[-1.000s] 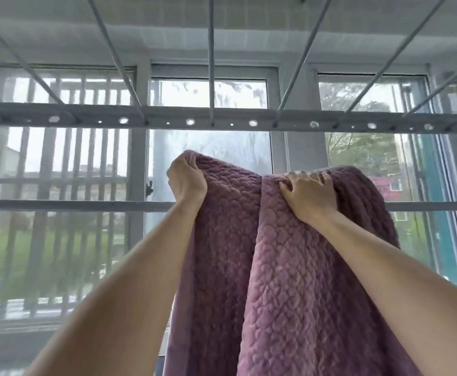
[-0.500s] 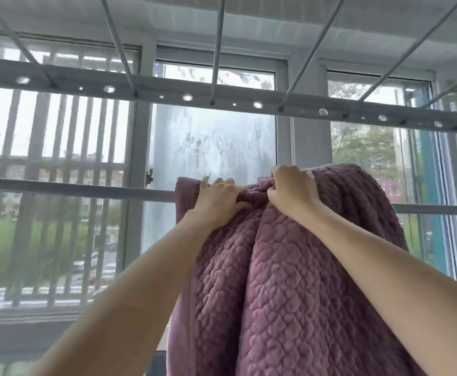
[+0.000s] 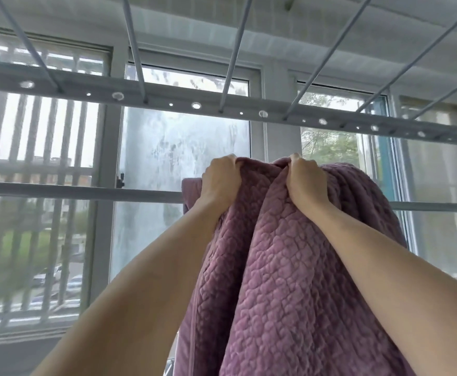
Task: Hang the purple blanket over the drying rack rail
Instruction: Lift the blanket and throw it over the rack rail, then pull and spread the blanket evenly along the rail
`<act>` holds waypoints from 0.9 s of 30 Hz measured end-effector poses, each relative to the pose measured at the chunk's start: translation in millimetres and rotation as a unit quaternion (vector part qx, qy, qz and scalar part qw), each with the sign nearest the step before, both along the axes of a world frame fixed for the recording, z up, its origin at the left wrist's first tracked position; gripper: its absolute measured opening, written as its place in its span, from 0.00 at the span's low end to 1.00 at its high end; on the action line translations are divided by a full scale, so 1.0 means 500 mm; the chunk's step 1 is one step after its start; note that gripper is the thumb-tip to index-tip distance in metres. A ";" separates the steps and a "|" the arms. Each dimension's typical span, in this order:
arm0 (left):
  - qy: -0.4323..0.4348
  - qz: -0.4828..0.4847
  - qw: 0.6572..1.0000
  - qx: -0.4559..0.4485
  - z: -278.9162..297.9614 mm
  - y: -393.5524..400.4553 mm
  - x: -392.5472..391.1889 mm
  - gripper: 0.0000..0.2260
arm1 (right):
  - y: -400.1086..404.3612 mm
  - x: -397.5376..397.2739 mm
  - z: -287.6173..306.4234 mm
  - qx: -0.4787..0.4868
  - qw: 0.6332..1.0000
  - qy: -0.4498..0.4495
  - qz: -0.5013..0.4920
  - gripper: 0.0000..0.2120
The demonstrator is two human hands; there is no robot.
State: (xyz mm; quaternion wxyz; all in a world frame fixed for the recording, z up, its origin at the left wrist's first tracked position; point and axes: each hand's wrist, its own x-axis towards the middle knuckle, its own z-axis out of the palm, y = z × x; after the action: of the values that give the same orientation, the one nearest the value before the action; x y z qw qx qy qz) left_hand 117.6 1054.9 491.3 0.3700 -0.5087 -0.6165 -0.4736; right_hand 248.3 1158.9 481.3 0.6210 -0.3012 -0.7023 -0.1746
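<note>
A quilted purple blanket [image 3: 289, 267] hangs in thick folds in front of me, its top bunched a little above a grey horizontal rail [image 3: 80, 191]. The rail runs behind the blanket and reappears at the right. My left hand [image 3: 220, 180] grips the blanket's top edge at the left. My right hand [image 3: 306, 180] grips a fold of the top edge just to the right of it. Whether the blanket rests on the rail is hidden by the fabric. Both forearms reach up from the bottom of the view.
An overhead drying rack crossbar [image 3: 194, 104] with holes spans the view above the hands, with several thin rods [image 3: 232, 50] running toward me from it. Behind stand windows [image 3: 184, 147] with outer bars [image 3: 32, 147]; a street with cars lies below.
Both hands have shifted right and risen slightly with the blanket's bunched top. They now sit further apart. The camera has tilted, so the crossbar slopes down to the right.
</note>
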 end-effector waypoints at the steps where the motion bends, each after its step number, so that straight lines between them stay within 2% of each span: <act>1: -0.022 -0.002 1.000 0.005 0.004 -0.002 0.001 0.14 | 0.003 -0.001 0.005 -0.005 1.000 0.004 0.007 0.12; 6: -0.083 0.016 0.996 0.037 0.029 -0.016 -0.015 0.15 | 0.031 -0.007 0.033 -0.019 0.999 0.017 0.041 0.12; 12: -0.087 0.076 0.991 0.063 0.079 -0.075 -0.089 0.14 | 0.063 -0.011 0.076 0.003 0.997 0.028 0.065 0.13; 16: -0.129 0.142 0.977 0.090 0.069 -0.120 -0.170 0.15 | 0.089 0.001 0.048 -0.015 0.998 0.044 0.052 0.14; 18: -0.138 0.199 0.967 0.074 0.043 -0.137 -0.201 0.14 | 0.087 0.000 0.019 -0.016 0.998 0.042 0.054 0.14; 21: -0.086 0.298 0.950 -0.012 0.011 -0.107 -0.180 0.12 | 0.049 -0.029 -0.010 0.005 0.995 -0.014 0.094 0.14; 23: -0.034 0.271 0.961 -0.050 0.005 -0.067 -0.128 0.13 | 0.028 -0.045 -0.019 0.010 0.992 -0.048 0.118 0.13; 25: 0.014 0.182 0.980 -0.075 -0.001 -0.030 -0.067 0.14 | 0.026 -0.038 -0.024 -0.003 0.985 -0.070 0.159 0.13; 27: 0.011 0.094 0.988 -0.121 -0.011 -0.002 -0.019 0.15 | 0.035 -0.014 -0.028 -0.044 0.966 -0.092 0.237 0.16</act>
State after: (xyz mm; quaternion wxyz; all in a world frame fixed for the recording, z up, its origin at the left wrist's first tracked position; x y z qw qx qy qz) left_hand 108.2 1054.0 485.7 0.3555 -0.4945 -0.7103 -0.3529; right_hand 241.0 1176.5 467.5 0.5632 -0.1356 -0.8149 -0.0179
